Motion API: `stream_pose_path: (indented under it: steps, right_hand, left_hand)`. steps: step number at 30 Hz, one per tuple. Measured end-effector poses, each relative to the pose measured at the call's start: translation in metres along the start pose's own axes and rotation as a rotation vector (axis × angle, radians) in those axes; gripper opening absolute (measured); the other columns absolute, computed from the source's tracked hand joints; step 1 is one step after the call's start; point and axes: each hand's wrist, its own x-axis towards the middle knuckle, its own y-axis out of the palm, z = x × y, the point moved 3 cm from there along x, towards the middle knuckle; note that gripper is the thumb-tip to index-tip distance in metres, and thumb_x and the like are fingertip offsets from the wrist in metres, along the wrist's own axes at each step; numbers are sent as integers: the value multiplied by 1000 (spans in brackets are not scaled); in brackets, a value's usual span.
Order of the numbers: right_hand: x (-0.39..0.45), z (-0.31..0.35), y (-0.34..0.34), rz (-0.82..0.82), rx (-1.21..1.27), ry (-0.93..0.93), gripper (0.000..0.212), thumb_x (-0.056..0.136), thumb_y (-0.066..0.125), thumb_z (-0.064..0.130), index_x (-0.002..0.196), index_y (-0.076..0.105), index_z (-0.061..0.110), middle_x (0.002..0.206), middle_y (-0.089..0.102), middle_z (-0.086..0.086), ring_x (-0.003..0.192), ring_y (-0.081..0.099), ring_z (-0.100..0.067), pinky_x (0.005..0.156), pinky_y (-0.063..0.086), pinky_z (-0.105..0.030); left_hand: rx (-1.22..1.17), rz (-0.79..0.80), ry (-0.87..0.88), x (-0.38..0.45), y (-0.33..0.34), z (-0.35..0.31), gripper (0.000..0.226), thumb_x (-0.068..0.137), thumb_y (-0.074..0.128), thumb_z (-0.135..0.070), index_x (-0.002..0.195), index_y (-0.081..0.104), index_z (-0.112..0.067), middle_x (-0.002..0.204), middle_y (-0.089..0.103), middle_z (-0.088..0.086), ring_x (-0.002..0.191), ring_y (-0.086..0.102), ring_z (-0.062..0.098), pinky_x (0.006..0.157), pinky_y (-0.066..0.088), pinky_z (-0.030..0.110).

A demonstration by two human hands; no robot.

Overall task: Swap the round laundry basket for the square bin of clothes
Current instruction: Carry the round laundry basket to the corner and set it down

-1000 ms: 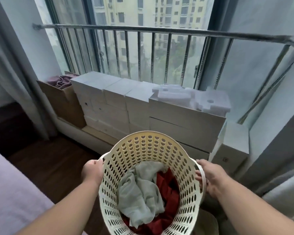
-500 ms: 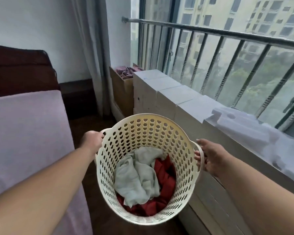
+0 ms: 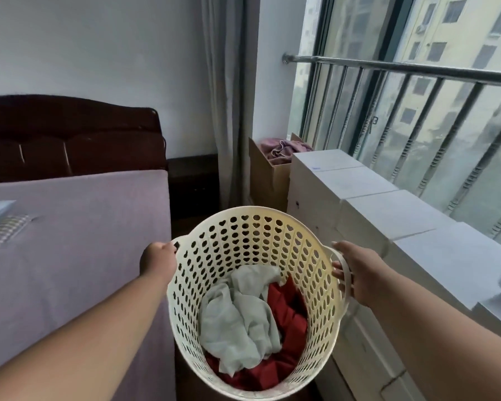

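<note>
I hold a round cream laundry basket [image 3: 252,235] with heart-shaped holes in the air in front of me. My left hand [image 3: 157,259] grips its left handle and my right hand [image 3: 356,270] grips its right handle. Inside lie a pale grey cloth [image 3: 237,322] and a red garment [image 3: 287,316]. A square cardboard bin [image 3: 268,180] with pinkish-purple clothes [image 3: 284,149] stands in the far corner by the window, beyond the basket.
A bed with a purple sheet [image 3: 84,241] and dark headboard [image 3: 70,140] fills the left. A row of white boxes [image 3: 373,209] runs along the barred window [image 3: 402,111] on the right. A grey curtain [image 3: 229,96] hangs beside the bin. The dark floor strip between is narrow.
The view has swung left, from facing the window boxes to looking along them toward the corner bin and the bed. Both hands keep their hold on the basket.
</note>
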Motion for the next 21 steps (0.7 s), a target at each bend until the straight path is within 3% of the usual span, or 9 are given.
stream_pose_path:
  steps: [3,8,13,17,21]
  right_hand:
    - [55,29,51,7,-9,19,34,100,71,31,116,71,1,93,57,-13,68,50,-22,69,40,-37]
    - [140,80,132,31,-30,50,51,101,70,31,133,69,-9,99,57,-16,69,50,-23,68,40,-37]
    - [220,138,207,25,-77,9,40,99,73,32,118,73,-4,99,61,-16,81,54,-28,70,44,-40]
    - [286,170,261,41,-102,0,29,94,74,34,99,69,6,88,62,-9,74,56,-24,68,44,-38]
    - [361,199,310,58,-138,-3,30,91,76,34,90,67,6,82,64,-8,68,59,-24,58,45,-35]
  left_hand:
    - [19,-7,-30,70,16,-6,36,103,56,-27,93,72,3,71,63,12,62,57,30,58,41,35]
    - [8,-7,-90,174,34,-28,37,104,55,-30,95,73,1,79,70,20,68,59,31,62,44,38]
    - [-15,10,-126,275,46,-61,32,103,60,-30,110,77,-4,96,78,20,88,72,37,77,55,42]
    - [-57,63,-225,349,64,-75,30,102,64,-21,117,77,2,97,73,20,86,64,31,81,53,40]
    - [-120,-23,-346,406,87,-85,25,90,72,-20,76,70,0,64,63,14,61,60,30,66,49,40]
